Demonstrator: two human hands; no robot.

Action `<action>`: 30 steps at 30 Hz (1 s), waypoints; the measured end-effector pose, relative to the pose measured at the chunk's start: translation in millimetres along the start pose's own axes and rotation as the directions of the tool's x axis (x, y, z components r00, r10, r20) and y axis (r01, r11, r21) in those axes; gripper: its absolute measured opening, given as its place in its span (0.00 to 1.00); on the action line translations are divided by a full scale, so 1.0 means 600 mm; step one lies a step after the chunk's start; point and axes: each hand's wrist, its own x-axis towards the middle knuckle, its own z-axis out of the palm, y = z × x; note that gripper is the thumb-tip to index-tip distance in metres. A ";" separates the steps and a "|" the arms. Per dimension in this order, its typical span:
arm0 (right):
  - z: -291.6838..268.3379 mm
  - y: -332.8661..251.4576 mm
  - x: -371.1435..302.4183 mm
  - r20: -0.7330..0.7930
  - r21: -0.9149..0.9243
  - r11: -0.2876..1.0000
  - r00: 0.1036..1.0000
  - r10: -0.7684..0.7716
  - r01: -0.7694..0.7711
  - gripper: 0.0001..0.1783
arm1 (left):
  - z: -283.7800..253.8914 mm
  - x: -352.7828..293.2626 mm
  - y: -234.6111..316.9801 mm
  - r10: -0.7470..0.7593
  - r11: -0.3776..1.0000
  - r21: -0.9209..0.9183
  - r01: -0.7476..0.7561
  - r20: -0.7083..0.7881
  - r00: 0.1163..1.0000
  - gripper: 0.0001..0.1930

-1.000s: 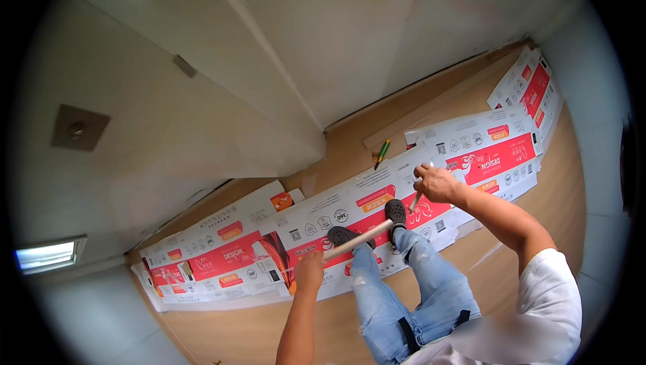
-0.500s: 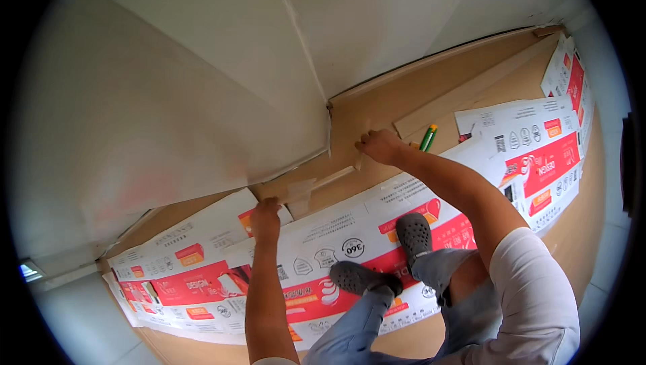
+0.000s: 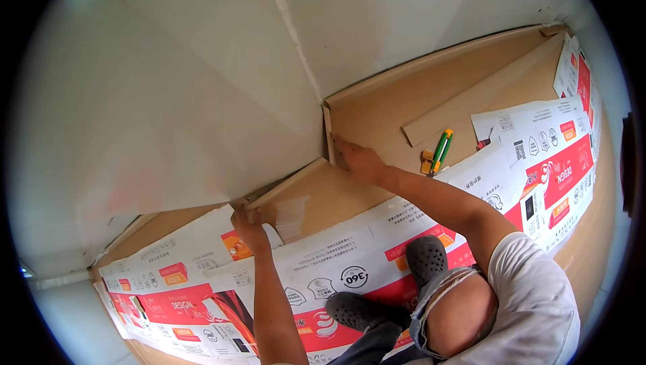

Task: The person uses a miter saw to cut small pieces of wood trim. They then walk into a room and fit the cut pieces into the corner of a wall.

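My left hand (image 3: 249, 228) is closed at the near-left end of a narrow tan strip (image 3: 291, 182) that lies along the foot of the pale wall. At the wall's corner my right hand (image 3: 360, 161) has its fingers on a short tan strip (image 3: 329, 137) standing against the side face. Whether the two strips are one bent piece I cannot tell. A piece of translucent tape (image 3: 292, 217) sticks out from the long strip over the brown board (image 3: 336, 196). Right of my right hand lie a green and yellow utility knife (image 3: 441, 150) and a small yellow object (image 3: 426, 161).
Printed white and red cardboard sheets (image 3: 269, 277) cover much of the brown board under my grey clogs (image 3: 426, 260). A long flat tan strip (image 3: 484, 89) lies at the right. The pale wall (image 3: 202, 95) rises behind, its corner jutting toward me.
Both hands have moved left, bringing the tan strip from over the board to the wall's foot. My right hand has reached the corner. The knife stays lying on the board.
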 end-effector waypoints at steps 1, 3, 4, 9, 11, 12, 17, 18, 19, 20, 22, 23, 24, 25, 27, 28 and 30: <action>0.002 -0.008 -0.007 0.003 0.004 1.000 1.000 -0.013 0.013 0.53 | -0.001 -0.005 0.012 -0.106 0.994 0.011 0.106 -0.008 0.994 0.21; 0.013 0.000 -0.010 -0.040 -0.007 0.999 0.998 -0.052 0.051 0.52 | 0.005 -0.010 0.017 -0.162 0.976 -0.143 0.165 0.036 0.986 0.23; 0.023 0.013 -0.005 -0.086 -0.023 0.997 0.993 -0.078 0.077 0.52 | 0.011 -0.010 0.021 -0.184 0.956 -0.219 0.193 0.061 0.981 0.25; 0.012 0.020 0.023 -0.078 -0.115 0.991 0.994 -0.078 0.068 0.50 | 0.041 0.003 0.026 -0.293 0.866 -0.419 0.272 0.014 0.956 0.33; 0.013 0.029 0.027 -0.054 -0.213 0.973 0.993 -0.104 0.090 0.49 | 0.047 0.009 0.029 -0.302 0.872 -0.398 0.284 0.019 0.953 0.34; 0.010 0.027 0.029 -0.054 -0.221 0.970 0.991 -0.119 0.104 0.49 | 0.041 0.011 0.037 -0.295 0.875 -0.395 0.280 0.023 0.955 0.33; -0.006 0.017 0.033 -0.101 -0.312 0.928 0.965 -0.244 0.202 0.50 | 0.053 0.016 0.028 -0.290 0.823 -0.512 0.247 -0.005 0.957 0.31; -0.010 0.019 0.035 -0.057 -0.321 0.927 0.973 -0.224 0.194 0.51 | 0.056 0.011 0.032 -0.292 0.803 -0.546 0.238 -0.013 0.956 0.31; -0.013 0.021 0.039 -0.013 -0.331 0.925 0.979 -0.204 0.188 0.51 | 0.058 0.008 0.035 -0.295 0.783 -0.578 0.229 -0.021 0.955 0.31; -0.011 0.023 0.041 0.030 -0.340 0.922 0.982 -0.184 0.184 0.51 | 0.058 0.010 0.038 -0.292 0.783 -0.578 0.231 -0.014 0.956 0.31; -0.003 0.033 0.042 0.016 -0.321 0.928 0.980 -0.197 0.191 0.52 | 0.060 0.008 0.044 -0.292 0.781 -0.580 0.233 -0.010 0.956 0.31; 0.001 0.036 0.042 0.009 -0.311 0.930 0.979 -0.202 0.195 0.52 | 0.059 0.006 0.047 -0.313 0.786 -0.563 0.257 -0.004 0.950 0.32; 0.006 0.039 0.043 0.004 -0.319 0.927 0.978 -0.208 0.199 0.52 | 0.058 0.007 0.049 -0.331 0.791 -0.545 0.278 0.002 0.944 0.32; 0.011 0.041 0.044 -0.001 -0.326 0.924 0.977 -0.214 0.202 0.53 | 0.057 0.008 0.052 -0.348 0.796 -0.526 0.300 0.009 0.938 0.32; 0.018 0.041 0.047 -0.013 -0.339 0.917 0.974 -0.227 0.210 0.53 | 0.059 0.007 0.062 -0.365 0.795 -0.520 0.312 0.002 0.931 0.33; 0.018 0.041 0.048 -0.020 -0.345 0.914 0.972 -0.236 0.215 0.54 | 0.058 0.007 0.065 -0.373 0.794 -0.518 0.318 -0.001 0.928 0.33; 0.020 0.037 0.050 -0.034 -0.358 0.907 0.968 -0.248 0.220 0.55 | 0.060 0.000 0.052 -0.336 0.785 -0.563 0.260 -0.034 0.941 0.34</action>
